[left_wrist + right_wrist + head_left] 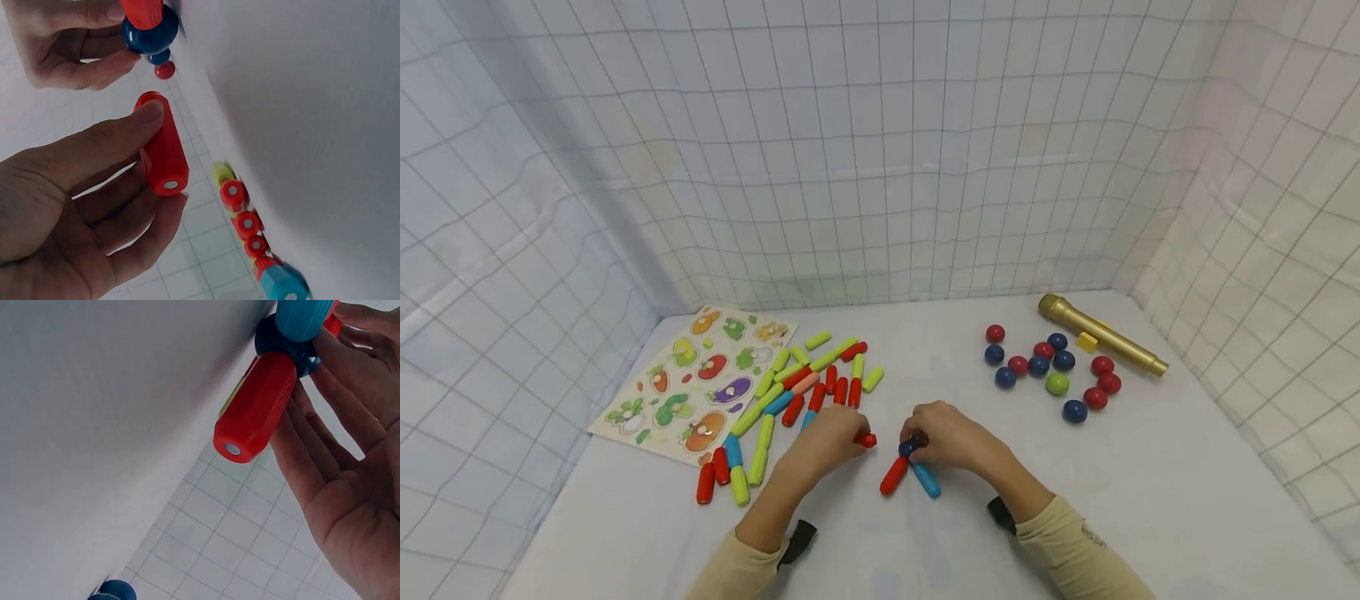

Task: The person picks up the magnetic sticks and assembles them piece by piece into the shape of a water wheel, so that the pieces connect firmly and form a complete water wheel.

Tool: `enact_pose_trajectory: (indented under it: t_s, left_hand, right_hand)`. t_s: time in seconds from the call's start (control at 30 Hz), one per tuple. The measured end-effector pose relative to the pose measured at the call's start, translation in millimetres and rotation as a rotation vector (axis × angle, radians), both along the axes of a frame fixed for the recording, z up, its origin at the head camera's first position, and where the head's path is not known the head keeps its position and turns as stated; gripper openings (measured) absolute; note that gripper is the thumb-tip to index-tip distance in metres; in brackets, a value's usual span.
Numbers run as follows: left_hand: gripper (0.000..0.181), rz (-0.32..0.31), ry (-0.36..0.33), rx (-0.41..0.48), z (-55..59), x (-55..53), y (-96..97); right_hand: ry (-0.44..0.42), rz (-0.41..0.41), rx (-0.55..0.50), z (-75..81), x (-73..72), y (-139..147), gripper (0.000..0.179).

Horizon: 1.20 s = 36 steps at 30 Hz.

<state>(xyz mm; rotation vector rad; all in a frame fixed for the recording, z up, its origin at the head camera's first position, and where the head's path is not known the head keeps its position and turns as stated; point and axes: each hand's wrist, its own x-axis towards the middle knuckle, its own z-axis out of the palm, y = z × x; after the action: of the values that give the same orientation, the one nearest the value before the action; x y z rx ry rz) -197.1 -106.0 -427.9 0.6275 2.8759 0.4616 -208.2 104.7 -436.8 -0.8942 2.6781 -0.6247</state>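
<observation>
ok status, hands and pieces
Left hand pinches red rod. Right hand holds dark blue ball; another red rod, blue rod touching it. Loose rods beyond left hand.

The red rod (164, 153) is looking like ribbed, softly glossy plastic, its end disc (171, 185) shining like metal; the dark blue ball (153, 41) is gleaming smooth; the gold microphone (1112, 340) is showing a metallic sheen; the beige sleeves (1071, 542) are reading as matt cloth, the gridded backdrop (910, 167) as creased sheeting
</observation>
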Motion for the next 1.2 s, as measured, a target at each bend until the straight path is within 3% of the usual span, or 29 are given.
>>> enact_pose_trajectory:
  t_s: [0.23, 0.5, 0.8, 0.9, 1.0, 1.1, 1.2]
  left_hand:
    - [0.015, -0.088, 0.025, -0.021, -5.8, 3.2, 11.5]
    - [0.013, -0.109, 0.028, -0.059, -6.6, 7.3, 18.3]
    - [0.011, -0.074, 0.025, -0.08, -10.0, 8.7, 24.9]
    - [0.012, -0.096, 0.005, -0.07, -10.9, 8.0, 29.0]
    - [0.016, -0.113, -0.065, -0.04, -10.1, 5.7, 32.3]
    - [0.022, -0.066, -0.14, 0.018, -8.2, 1.1, 23.4]
    - [0.023, 0.079, -0.125, 0.026, -7.1, -5.5, 0.2]
  right_hand:
    - [-0.013, 0.028, -0.027, 1.1, 1.0, -1, 0.017]
    - [-0.039, 0.034, -0.049, -0.1, 1.6, -2, 0.02]
    - [-0.048, -0.01, -0.05, 1.3, 2.6, -4, 0.023]
    - [-0.042, -0.045, -0.044, 2.5, 4.5, -1, 0.026]
    - [-0.047, -0.061, -0.062, 2.7, 5.6, 4, 0.025]
    - [-0.046, -0.032, -0.079, 1.8, 4.8, 4, 0.021]
    - [-0.037, 0.005, -0.066, 0.8, 3.1, -1, 0.019]
